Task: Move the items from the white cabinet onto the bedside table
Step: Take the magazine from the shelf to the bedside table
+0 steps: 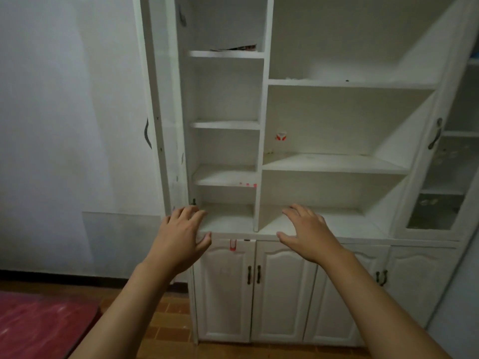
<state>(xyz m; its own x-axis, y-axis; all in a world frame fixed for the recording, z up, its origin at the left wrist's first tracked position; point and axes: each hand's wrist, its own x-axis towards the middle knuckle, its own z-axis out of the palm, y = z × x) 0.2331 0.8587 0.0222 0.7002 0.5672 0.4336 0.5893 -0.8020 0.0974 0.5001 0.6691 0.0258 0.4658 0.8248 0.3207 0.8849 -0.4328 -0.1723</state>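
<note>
Reaching with both empty, spread hands, left hand (181, 230) and right hand (305, 229), toward the tall white wooden cabinet (261, 141), whose thin flat printed papers (234, 47), likely light and floppy, sit top-shelf.

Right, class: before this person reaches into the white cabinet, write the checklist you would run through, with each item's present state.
1. Left hand free: ok, open, holds nothing.
2. Right hand free: ok, open, holds nothing.
3. White cabinet shelves reachable: ok, the shelves are open-fronted.
4. Item to take identified: ok, a flat printed item lies on the top left shelf.
5. Lower doors checked for items: cannot tell, closed.
6. Bedside table located: cannot tell, not in view.
</note>
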